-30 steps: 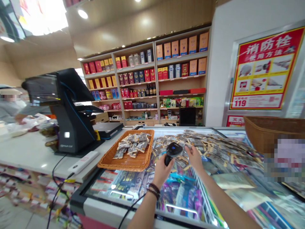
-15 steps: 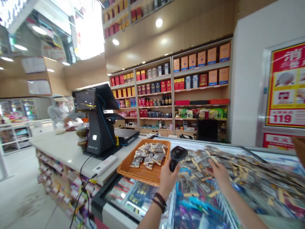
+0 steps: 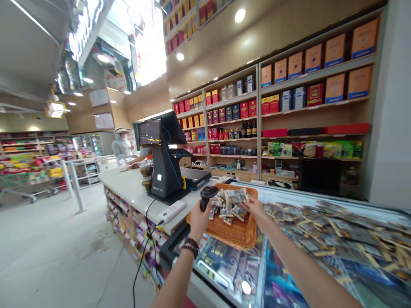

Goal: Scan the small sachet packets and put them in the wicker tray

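Observation:
My left hand [image 3: 199, 219] is wrapped round the handle of a black barcode scanner [image 3: 208, 192], held at the left side of an orange wicker basket [image 3: 229, 233]. Over the basket, my right hand [image 3: 255, 209] pinches the end of a small clear-and-beige packet [image 3: 236, 196]. Several similar packets [image 3: 227, 212] lie in a heap inside the basket. Many more loose packets [image 3: 321, 226] are spread over the glass top of the freezer to the right.
A black cash register [image 3: 163, 158] stands on the white counter [image 3: 128, 188], with a white power strip [image 3: 172, 211] and cables in front of it. A flat scale [image 3: 195, 177] is beside it. Another person [image 3: 122, 145] stands behind the counter's far end. Shelves of boxes [image 3: 231, 112] line the back wall.
My right hand has moved left from the loose packets to above the basket, with a packet in its fingers. The scanner has shifted to the basket's left side. The view has turned left.

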{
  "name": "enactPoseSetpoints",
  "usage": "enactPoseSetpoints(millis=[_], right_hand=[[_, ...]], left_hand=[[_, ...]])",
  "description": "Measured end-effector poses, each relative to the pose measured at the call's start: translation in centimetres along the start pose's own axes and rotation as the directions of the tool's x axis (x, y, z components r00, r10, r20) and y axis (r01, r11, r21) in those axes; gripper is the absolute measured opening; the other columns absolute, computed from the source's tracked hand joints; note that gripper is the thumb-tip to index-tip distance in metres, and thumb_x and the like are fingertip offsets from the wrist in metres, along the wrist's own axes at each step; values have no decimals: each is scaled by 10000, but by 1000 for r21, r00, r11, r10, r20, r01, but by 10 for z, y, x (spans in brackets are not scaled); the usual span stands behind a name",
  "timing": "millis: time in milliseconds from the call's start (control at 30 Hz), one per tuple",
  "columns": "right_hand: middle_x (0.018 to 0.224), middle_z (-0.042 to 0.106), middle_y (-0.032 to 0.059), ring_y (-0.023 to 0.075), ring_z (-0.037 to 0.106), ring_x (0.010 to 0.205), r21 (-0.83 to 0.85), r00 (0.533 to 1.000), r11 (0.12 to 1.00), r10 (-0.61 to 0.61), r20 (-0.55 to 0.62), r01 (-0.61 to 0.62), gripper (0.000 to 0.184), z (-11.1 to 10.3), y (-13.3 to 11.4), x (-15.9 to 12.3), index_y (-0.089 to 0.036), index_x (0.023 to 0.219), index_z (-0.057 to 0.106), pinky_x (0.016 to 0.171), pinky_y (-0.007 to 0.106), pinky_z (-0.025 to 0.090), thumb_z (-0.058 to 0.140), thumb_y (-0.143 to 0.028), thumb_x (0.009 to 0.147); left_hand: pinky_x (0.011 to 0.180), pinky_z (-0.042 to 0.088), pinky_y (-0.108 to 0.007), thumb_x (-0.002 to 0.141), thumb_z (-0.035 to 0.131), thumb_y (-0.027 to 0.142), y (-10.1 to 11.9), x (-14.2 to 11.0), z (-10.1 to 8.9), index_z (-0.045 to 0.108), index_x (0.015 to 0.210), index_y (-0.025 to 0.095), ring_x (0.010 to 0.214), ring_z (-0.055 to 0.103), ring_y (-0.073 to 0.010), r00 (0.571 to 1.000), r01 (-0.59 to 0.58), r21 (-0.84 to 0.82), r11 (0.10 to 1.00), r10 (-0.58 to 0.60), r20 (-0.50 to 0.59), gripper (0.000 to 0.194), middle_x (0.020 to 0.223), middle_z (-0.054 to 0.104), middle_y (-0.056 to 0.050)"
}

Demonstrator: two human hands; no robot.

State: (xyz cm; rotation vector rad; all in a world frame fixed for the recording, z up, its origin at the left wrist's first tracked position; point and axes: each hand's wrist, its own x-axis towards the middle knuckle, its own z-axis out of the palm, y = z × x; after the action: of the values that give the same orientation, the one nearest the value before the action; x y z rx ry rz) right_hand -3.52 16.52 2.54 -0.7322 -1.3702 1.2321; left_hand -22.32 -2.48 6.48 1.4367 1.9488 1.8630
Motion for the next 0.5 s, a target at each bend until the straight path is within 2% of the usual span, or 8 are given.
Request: enactPoseSetpoints(millis=[100,200,333,500], right_hand=[[984,799,98,340,768,1022,-197,996,979,-68,-58,55,265,15,5,-2,-235,915,745,969,541,593,745,-251,651],[1120,775,106,280,764,1001,-400,974,908,-187,-128,122,307,-2,12,-12,-220,984,757,1009,494,565,638,-165,707],[1079,770,87,223,743,879,-531,945,829,-293,-144,176,310,-62,18,-37,-222,984,761,922,413,589,565,-129,763],[1010,788,71,228,718,824,-611,917,781,-330,-226,130,259,-162,5,-75,-229,971,758,845,403,590,572,-204,794]], left_hand=[[723,451,-326,884,580,653,-11,-2,-14,685,959,157,800,667,-264,999,23,33,999,-22,-38,513,839,726,-85],[688,444,-321,878,584,657,-16,-10,-17,677,908,163,739,649,-251,999,24,46,999,-22,-43,503,769,701,-70],[639,445,-299,878,599,644,-13,-25,-2,662,864,180,657,624,-216,999,35,-12,999,-35,0,468,682,658,-41],[549,386,-260,887,599,629,14,-44,37,605,833,203,511,531,-149,989,38,-86,996,-25,143,430,593,572,17]])
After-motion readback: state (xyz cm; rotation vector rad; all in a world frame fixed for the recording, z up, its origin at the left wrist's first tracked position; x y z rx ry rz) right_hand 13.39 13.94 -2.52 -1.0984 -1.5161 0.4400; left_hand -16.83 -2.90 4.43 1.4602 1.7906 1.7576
